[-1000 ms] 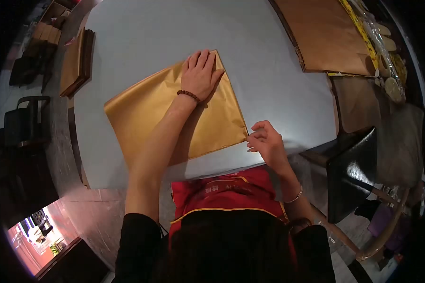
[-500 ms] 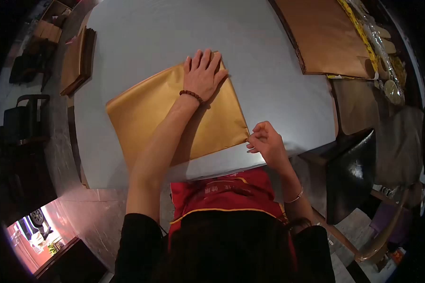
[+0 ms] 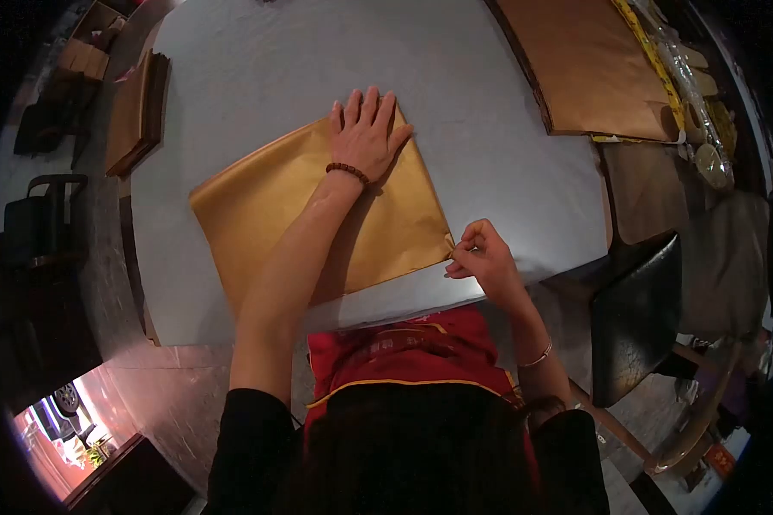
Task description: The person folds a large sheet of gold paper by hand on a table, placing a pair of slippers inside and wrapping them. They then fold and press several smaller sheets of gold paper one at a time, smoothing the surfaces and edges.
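A folded sheet of gold paper (image 3: 386, 219) lies on the grey-covered table in front of me. My left hand (image 3: 368, 137) is pressed flat near its far right corner, fingers spread, some of the tips reaching past the far edge. At the near right corner, my right hand (image 3: 483, 259) pinches the sheet between thumb and index finger. That corner is slightly crumpled and lifted where the fingertips hold it. My left forearm covers part of the sheet's near left side.
A large stack of brown-gold sheets (image 3: 588, 69) lies at the table's far right, beside yellow and clear wrapping (image 3: 672, 86). A smaller stack (image 3: 137, 116) is at the far left. A dark chair (image 3: 636, 322) stands at the right, near the grey table (image 3: 258, 60).
The pinched corner stands up a little more between my right fingers, and that hand has barely shifted. My left hand stays flat on the sheet. The view has tilted slightly.
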{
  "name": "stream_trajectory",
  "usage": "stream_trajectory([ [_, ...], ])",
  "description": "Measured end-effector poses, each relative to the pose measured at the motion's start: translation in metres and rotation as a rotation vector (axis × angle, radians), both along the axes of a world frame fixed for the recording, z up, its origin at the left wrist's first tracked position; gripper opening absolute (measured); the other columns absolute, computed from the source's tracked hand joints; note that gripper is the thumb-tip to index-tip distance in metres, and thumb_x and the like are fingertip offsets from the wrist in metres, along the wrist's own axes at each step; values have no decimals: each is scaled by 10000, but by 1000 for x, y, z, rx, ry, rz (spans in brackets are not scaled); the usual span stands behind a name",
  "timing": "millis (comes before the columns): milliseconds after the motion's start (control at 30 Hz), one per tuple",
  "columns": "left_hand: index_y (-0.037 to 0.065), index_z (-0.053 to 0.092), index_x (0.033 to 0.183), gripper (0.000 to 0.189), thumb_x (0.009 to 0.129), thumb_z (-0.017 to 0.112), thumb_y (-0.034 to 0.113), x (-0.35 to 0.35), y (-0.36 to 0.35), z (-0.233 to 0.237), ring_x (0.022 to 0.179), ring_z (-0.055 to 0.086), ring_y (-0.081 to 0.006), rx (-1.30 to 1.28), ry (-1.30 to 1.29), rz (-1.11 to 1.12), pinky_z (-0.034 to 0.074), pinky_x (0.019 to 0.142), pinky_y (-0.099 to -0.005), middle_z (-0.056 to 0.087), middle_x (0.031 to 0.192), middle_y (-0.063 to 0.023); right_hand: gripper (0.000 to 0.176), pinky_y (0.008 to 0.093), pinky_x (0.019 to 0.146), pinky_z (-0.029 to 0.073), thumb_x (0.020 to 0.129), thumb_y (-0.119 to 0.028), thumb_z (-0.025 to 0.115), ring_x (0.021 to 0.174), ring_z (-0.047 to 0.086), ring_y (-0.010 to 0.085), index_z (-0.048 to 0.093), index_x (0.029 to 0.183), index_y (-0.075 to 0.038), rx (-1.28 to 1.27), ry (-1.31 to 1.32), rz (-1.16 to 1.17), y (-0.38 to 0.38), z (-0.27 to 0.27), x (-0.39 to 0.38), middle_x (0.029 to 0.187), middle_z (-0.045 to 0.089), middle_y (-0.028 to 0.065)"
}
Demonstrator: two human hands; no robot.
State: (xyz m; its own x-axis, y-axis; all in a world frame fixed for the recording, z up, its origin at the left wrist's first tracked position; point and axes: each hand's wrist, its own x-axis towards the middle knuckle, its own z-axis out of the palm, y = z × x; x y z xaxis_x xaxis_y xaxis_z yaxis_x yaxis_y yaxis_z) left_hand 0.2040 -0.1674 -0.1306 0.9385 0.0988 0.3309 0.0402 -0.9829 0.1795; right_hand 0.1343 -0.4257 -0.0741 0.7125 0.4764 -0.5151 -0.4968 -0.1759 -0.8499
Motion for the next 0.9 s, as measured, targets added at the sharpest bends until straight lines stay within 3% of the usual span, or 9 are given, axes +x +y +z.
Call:
stream_trajectory([
  [133,132,409,1390,627,913,441,538,-1,-1,1,1363,270,-335,36,12,0,160,1106,-543,359,1458,-115,165,297,630,570,876,-26,558,711,642,165,425,975,-21,-3,-11,-14,1,0,-2,855,560,95],
  [400,146,340,1438,651,934,383,557,-3,-3,8,1388,227,-316,60,100,19,118,1125,-514,306,1493,-120,220,268,570,554,867,-22,555,665,632,147,460,1063,2,-190,-284,90,0,-1,-7,823,563,81],
  [733,141,341,1437,648,933,382,545,-3,-4,8,1389,223,-313,80,101,22,119,1117,-519,308,1492,-116,229,263,551,534,872,-28,526,663,620,140,468,1091,4,-209,-288,32,-6,0,0,811,568,72],
  [833,139,338,1439,647,934,380,542,-3,-4,8,1386,226,-320,73,101,25,120,1116,-524,308,1490,-119,169,313,561,507,878,-63,558,629,638,189,542,1036,-5,-264,-623,-42,-1,-10,7,753,617,127],
  [867,138,337,1440,647,935,380,540,-3,-4,7,1384,227,-323,71,98,24,120,1115,-528,310,1488,-121,180,350,650,504,878,-71,563,756,647,228,566,1052,-25,-249,-623,-30,2,-10,8,855,635,140],
  [900,138,337,1440,647,935,380,540,-3,-4,8,1384,227,-323,72,96,24,120,1115,-528,310,1488,-121,211,361,715,495,876,-81,572,847,631,233,573,1082,-39,-278,-870,59,9,-7,13,935,635,122],
])
